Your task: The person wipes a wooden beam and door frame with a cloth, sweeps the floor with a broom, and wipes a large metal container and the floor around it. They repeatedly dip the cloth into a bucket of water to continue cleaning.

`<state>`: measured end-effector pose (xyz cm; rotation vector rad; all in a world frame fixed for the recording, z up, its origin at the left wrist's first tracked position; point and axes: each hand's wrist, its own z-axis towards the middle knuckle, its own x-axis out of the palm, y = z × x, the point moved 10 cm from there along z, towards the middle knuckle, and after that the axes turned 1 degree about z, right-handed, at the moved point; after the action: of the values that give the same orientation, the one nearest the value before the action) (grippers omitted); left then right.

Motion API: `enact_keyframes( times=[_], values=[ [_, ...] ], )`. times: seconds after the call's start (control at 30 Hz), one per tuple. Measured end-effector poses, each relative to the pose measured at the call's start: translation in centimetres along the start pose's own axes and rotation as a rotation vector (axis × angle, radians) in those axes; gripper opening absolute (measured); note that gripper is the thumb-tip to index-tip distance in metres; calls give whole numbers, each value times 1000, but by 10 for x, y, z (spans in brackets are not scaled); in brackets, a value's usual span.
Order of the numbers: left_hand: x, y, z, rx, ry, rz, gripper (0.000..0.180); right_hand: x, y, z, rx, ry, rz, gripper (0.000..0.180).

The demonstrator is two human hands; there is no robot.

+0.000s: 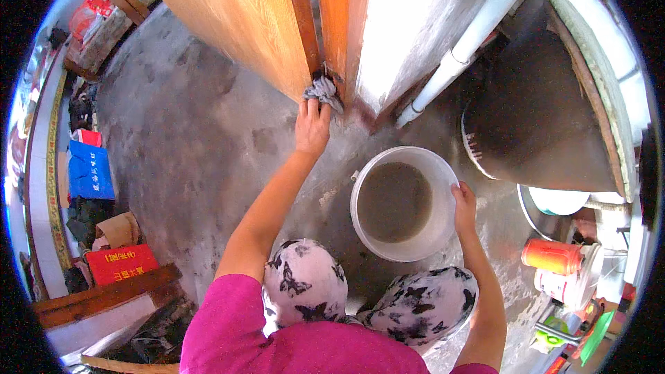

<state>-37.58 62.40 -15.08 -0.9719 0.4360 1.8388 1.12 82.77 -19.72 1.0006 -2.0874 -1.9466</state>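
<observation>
Your knees (360, 298) in butterfly-print trousers sit nearest, bent in a squat. Your left hand (312, 127) presses a grey rag (323, 88), fingers closed over it, against the far wooden door (242, 14). Your right hand (464, 206) grips the rim of the white bucket (429, 239) of murky water, right of centre.

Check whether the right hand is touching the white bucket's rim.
Touching. The head view shows the right hand resting on the rim of the white bucket, fingers curled over its edge with no gap visible.

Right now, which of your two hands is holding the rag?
The left hand presses the grey rag against the wooden door's bottom; the right hand grips the white bucket's rim.
</observation>
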Motion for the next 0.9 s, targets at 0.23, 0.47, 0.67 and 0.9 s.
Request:
enact_keyframes(
  times=[0.23, 0.47, 0.67, 0.9],
  values=[
    [83, 60, -101, -669, 373, -741, 22, 6, -8, 1, -21, -5, 16, 29],
    [145, 75, -145, -1553, 17, -1574, 25, 0, -13, 1, 0, -12, 53, 28],
    [206, 44, -98, -1651, 421, -1614, 15, -17, -22, 1, -14, -76, -6, 29],
    [189, 36, -76, -1649, 56, -1782, 18, -3, -13, 0, -4, -28, 100, 29]
  ],
)
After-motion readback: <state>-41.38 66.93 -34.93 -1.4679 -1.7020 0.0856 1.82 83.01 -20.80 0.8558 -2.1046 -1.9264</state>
